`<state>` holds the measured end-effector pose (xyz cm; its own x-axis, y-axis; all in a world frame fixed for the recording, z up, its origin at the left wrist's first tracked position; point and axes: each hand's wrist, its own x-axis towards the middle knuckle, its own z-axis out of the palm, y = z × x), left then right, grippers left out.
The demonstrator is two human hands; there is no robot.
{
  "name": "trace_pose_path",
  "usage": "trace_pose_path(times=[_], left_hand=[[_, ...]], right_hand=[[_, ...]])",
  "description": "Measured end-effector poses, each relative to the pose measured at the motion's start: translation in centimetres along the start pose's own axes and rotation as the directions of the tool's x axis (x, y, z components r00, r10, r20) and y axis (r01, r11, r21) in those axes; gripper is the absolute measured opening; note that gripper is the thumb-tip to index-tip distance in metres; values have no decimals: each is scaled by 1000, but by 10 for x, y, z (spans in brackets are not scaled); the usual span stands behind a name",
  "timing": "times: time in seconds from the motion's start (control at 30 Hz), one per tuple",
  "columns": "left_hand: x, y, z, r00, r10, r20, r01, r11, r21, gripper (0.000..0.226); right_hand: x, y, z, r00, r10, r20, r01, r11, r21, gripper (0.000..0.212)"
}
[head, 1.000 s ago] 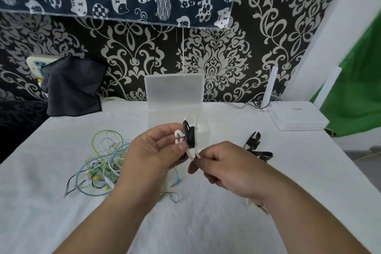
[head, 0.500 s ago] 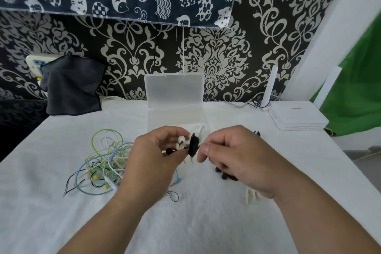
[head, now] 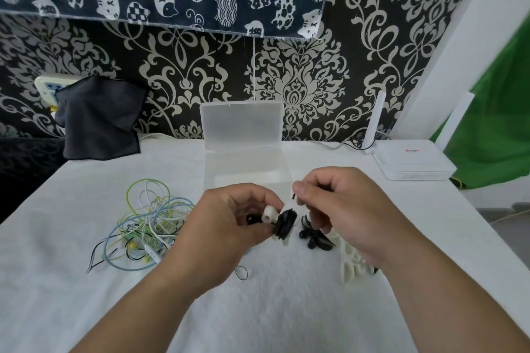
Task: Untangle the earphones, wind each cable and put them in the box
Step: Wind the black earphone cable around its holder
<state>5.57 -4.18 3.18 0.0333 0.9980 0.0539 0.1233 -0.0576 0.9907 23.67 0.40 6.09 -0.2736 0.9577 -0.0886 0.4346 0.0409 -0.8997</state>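
So far, only 1 set looks close to done. The left hand (head: 229, 226) grips a white winder (head: 269, 212) between thumb and curled fingers, in the air just in front of the box (head: 246, 172). A black cable (head: 285, 223) sits coiled in several turns round the winder. The right hand (head: 341, 209) is curled too, thumb and forefinger pinching the free end of that cable just above the coil. 2 black earbuds (head: 311, 241) show below the right hand, near the coil; whether they hang or lie on the table (head: 258, 309) I cannot tell. A 2nd winder (head: 351, 266) lies on the table, partly under the right wrist.

Left of the hands, the tangle (head: 149, 223) lies on the table, well apart from the box: green, blue, white and black cables looped through each other, with yellow bits among them. It reads as 1 knot, so I judge most of the untangling is left. The box stands open at the back of the table, lid (head: 241, 126) upright against the wall, and I make out no wound set inside. My guess is that this cable needs its last turns and then goes in the box, with the others to follow 1 by 1.
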Motion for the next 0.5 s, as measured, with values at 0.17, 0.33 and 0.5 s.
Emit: trace_pose_path(times=[0.17, 0.33, 0.5], left_hand=[[-1, 1, -1, 992, 118, -43, -118, 993, 7, 39], [-2, -3, 3, 964, 234, -128, -220, 968, 118, 50], [-1, -3, 2, 895, 279, -349, -149, 922, 357, 51]], right_hand=[[0, 0, 11, 981, 136, 136, -161, 969, 186, 30], [-4, -4, 14, 955, 100, 280, -225, 860, 459, 21], [0, 1, 20, 997, -73, 30, 51, 884, 465, 17]])
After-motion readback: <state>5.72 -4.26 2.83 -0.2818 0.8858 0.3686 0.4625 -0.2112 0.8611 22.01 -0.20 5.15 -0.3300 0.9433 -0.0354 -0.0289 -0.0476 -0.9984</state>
